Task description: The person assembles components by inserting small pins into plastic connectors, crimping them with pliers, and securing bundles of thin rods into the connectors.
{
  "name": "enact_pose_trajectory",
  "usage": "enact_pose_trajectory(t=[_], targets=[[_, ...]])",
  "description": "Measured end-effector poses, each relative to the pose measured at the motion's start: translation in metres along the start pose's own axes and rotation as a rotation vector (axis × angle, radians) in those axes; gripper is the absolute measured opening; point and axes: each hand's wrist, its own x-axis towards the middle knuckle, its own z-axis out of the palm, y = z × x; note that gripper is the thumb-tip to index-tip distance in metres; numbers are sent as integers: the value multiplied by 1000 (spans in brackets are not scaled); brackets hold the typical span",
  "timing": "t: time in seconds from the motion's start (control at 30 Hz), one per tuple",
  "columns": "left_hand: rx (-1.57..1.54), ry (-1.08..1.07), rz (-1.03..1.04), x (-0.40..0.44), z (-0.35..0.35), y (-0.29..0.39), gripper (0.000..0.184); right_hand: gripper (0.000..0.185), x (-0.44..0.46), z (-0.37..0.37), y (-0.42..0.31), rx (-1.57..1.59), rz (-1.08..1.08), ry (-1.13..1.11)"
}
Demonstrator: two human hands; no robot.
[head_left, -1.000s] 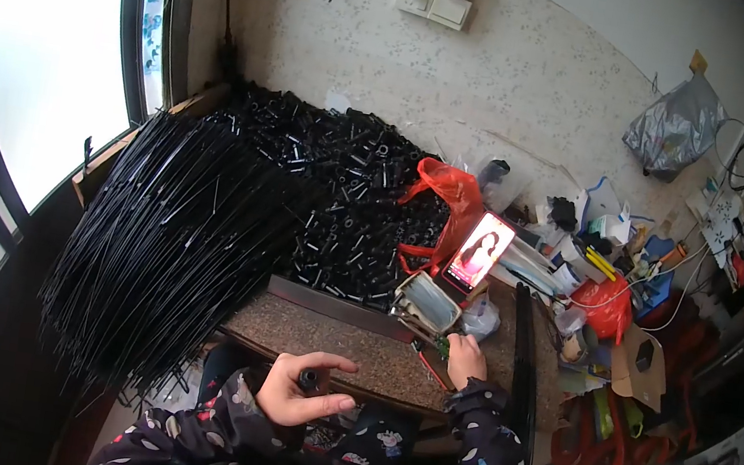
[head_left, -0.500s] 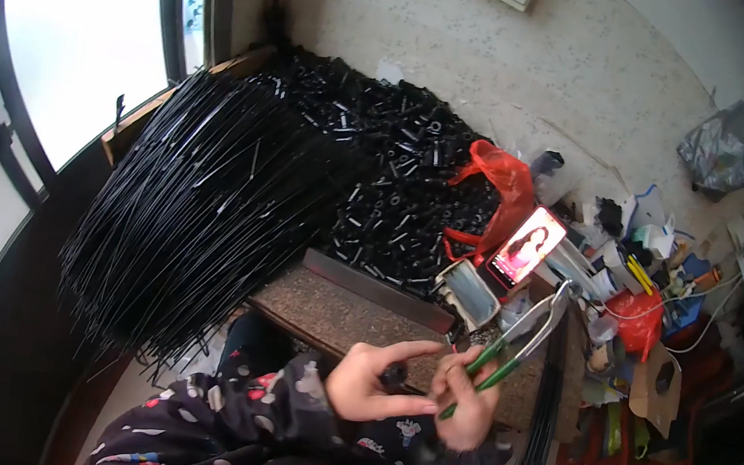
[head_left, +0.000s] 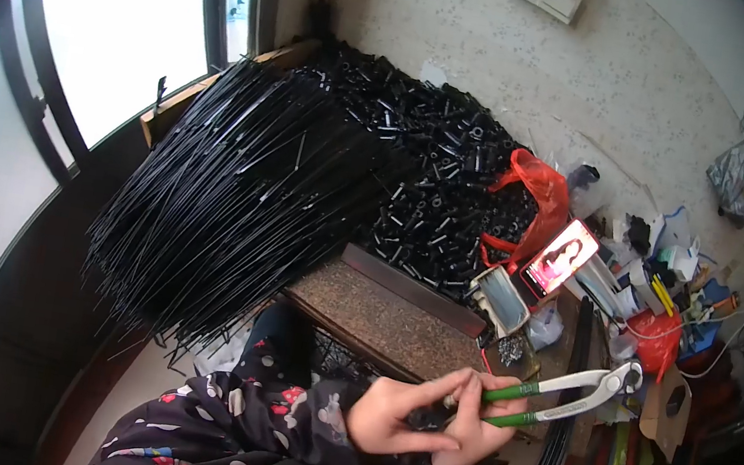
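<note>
My right hand (head_left: 479,430) grips a pair of end-cutting pincers (head_left: 559,395) by its green handles, the pale metal jaws pointing right and the handles spread a little. Right up against it is my left hand (head_left: 398,414), its thumb and forefinger reaching to the fingers of the right. Something small and dark shows between the two hands; what it is cannot be made out. Both hands are above my lap, just off the front edge of the brown speckled work surface (head_left: 379,315).
A big bundle of thin black rods (head_left: 232,202) lies left, beside a heap of short black tubular parts (head_left: 448,176). A metal bar (head_left: 411,289), a small box (head_left: 504,300), a lit phone (head_left: 561,258), a red bag (head_left: 546,196) and more black rods (head_left: 555,452) are around the surface.
The pincers have swung from pointing up and right to pointing nearly right, jaws now farther from the phone. My hands have come together. The whole view has shifted slightly.
</note>
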Motion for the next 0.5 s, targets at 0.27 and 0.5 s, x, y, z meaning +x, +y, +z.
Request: enact_pose_trajectory(t=[0.27,0.5], targets=[[-151,-28,94,4,-8,3,71,20,11,-5,9,306,15,-186],[-70,30,-98,13,-22,-3,60,23,-5,2,-3,137,-17,-271]])
